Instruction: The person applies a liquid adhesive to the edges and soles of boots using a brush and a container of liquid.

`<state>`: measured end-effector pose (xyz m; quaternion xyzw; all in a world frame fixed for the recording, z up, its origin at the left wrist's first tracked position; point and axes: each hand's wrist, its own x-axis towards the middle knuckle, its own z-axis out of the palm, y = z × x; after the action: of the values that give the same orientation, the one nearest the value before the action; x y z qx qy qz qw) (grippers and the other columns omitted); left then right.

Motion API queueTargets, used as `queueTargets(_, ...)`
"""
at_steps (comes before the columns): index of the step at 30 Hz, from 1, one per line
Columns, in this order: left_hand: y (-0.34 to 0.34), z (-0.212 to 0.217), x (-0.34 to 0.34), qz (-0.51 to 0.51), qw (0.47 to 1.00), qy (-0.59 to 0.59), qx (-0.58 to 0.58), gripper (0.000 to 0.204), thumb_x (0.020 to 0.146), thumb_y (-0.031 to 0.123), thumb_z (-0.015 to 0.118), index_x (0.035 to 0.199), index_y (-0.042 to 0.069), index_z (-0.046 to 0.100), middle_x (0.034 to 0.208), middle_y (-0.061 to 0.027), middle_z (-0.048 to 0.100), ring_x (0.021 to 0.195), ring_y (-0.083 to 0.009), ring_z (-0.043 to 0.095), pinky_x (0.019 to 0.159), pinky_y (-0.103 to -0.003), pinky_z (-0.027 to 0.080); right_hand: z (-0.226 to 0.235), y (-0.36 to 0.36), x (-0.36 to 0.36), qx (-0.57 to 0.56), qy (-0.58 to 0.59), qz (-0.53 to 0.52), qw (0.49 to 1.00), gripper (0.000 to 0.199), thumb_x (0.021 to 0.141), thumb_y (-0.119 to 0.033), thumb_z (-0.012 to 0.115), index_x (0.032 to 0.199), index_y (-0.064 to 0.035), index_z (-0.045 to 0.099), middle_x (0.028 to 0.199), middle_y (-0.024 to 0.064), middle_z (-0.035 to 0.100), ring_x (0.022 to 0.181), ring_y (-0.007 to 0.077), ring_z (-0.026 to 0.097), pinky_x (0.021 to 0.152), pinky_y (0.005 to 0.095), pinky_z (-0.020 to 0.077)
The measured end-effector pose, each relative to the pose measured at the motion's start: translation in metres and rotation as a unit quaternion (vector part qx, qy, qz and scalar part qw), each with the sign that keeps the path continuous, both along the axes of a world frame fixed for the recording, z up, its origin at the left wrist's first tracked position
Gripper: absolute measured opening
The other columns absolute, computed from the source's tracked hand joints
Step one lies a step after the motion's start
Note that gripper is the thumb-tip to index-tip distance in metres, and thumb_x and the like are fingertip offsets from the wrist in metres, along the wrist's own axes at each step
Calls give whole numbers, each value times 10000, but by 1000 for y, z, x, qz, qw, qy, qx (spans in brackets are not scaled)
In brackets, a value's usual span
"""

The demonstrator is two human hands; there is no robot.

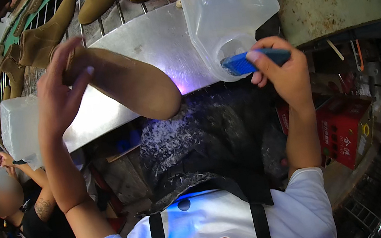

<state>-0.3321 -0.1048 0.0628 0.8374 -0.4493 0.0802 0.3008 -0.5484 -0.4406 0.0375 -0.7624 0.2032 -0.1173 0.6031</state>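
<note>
At the far left edge a co-worker (18, 196) bends beside a translucent plastic container (20, 128) that stands on the metal worktop (159, 44).

The person's left hand (59, 92) comes up from the lower left with the forearm nearly vertical and the wrist bent toward the right. Its fingers (70, 46) are closed around the upper end of a tan suede boot (133, 85), the thumb laid over the near side. The boot is held off the worktop, slanting down to the right, its rounded end low at the middle of the view, just above the dark, white-speckled apron (204, 141) over the person's lap. Its surface is a plain, even brown nap with no trim showing from this side.

Behind it, more tan boots (45, 35) stand in a row on a wire rack (99, 14) at the top.

To the right, the right hand (283, 72) is raised with its forearm upright, fingers (260, 58) wrapped tight around the handle of a blue brush (253, 60). The brush lies level, its head pointing left at the round opening low on a second clear plastic jug (228, 8), touching or just inside it. A red carton (347, 131) sits lower right.
</note>
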Motion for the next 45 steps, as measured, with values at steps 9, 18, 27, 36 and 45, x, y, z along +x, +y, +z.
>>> queueTargets(9, -57, 3, -63, -213, 894, -234, 316, 827, 795, 120, 711, 1533, 316, 393, 1408, -118, 549, 1336, -342, 510, 1139, -493, 409, 0, -24, -2, -24, 40, 57, 997, 243, 870, -107, 795, 1067, 10, 715, 784, 41, 700, 681, 75, 632, 621, 222, 506)
queueTargets(18, -68, 6, -7, -186, 941, -128, 254, 965, 629, 145, 859, 1496, 143, 434, 1438, -146, 543, 1296, -338, 558, 1085, -488, 450, 3, -39, 0, -34, 65, 105, 992, 201, 886, -145, 782, 1026, -10, 731, 786, 43, 711, 686, 72, 659, 606, 229, 515)
queueTargets(27, -11, -35, 3, -85, 972, 110, -189, 909, 631, 168, 898, 1400, -46, 464, 1309, -164, 605, 1218, -288, 595, 1080, -435, 454, -5, -18, 1, -13, 21, 61, 998, 191, 913, -135, 755, 1048, -4, 718, 786, 48, 712, 691, 81, 670, 604, 232, 527)
queueTargets(36, -20, -35, -1, -61, 985, 136, -88, 851, 640, 110, 932, 1369, -47, 521, 1328, -159, 621, 1255, -306, 588, 1087, -459, 452, 5, -40, -3, 2, 110, 113, 988, 203, 912, -16, 694, 1108, 36, 689, 844, 42, 696, 705, 76, 624, 622, 218, 513)
queueTargets(45, -19, -68, -68, 15, 934, 282, -220, 653, 915, 432, 541, 1415, 12, 523, 1405, -163, 567, 1293, -333, 547, 1100, -482, 415, -26, -26, -36, 360, -33, -159, 919, 165, 944, -98, 660, 1065, 15, 659, 878, 117, 700, 679, 189, 680, 536, 290, 542)
